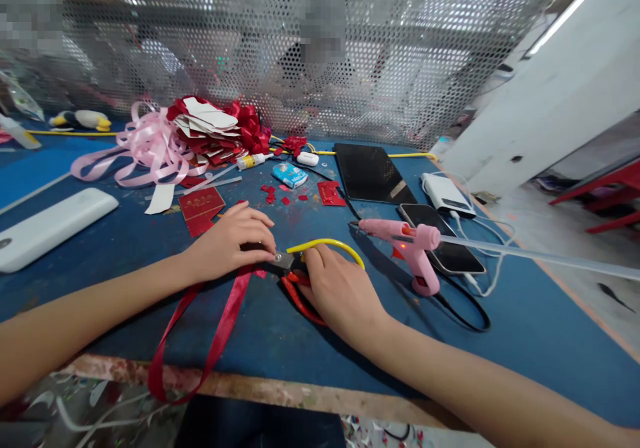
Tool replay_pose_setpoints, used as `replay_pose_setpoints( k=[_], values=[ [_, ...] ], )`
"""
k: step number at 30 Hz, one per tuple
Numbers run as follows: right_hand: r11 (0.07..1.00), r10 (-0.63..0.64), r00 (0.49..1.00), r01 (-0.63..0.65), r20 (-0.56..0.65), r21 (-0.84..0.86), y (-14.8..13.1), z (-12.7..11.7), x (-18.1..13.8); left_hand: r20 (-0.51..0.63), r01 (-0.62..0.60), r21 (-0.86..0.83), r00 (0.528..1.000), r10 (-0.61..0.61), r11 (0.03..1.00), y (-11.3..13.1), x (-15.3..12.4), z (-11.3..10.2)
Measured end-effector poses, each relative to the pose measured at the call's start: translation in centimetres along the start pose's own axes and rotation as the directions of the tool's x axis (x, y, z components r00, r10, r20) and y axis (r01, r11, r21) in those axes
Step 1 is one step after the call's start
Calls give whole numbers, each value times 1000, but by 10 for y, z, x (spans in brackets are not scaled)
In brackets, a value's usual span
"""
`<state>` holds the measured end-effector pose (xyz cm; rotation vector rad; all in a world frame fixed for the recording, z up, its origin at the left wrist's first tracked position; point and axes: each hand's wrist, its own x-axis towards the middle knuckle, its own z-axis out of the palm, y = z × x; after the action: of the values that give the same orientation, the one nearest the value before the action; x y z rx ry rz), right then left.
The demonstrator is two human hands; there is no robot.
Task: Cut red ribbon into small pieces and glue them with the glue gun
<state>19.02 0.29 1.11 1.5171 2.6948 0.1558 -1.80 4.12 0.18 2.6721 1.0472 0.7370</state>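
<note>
My left hand (233, 240) lies on the blue table top (525, 315), fingers curled over one end of a red ribbon (225, 321) and the blades of a pair of scissors (285, 260). The ribbon trails toward me and loops over the table's front edge. My right hand (337, 288) is closed round the scissors' yellow and red handles (327, 243). The two hands almost meet at the scissors' pivot.
A pink glue gun (413, 245) with a long glue stick stands right of my hands, over a phone (443, 238), beside a tablet (370, 171) and a power bank (445, 195). Pink ribbon (145, 148), red bows (220, 131) and a white case (50, 225) lie left. Perforated metal screen (400, 55) behind.
</note>
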Motion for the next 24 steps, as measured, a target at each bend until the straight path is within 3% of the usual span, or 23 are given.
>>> replay_pose_setpoints(
  k=[4, 11, 24],
  values=[
    [1000, -3, 1000, 3, -7, -19, -1, 0, 0, 108, 105, -108, 990, -93, 989, 1, 2, -1],
    [1000, 8, 1000, -8, -7, -22, -1, 0, 1, 48, 182, -149, 983, -177, 972, 2, 0, 3],
    [1000, 1, 1000, -1, 7, -16, -1, 0, 1, 110, 212, -102, 973, -200, 972, 9, 4, -3]
  ],
)
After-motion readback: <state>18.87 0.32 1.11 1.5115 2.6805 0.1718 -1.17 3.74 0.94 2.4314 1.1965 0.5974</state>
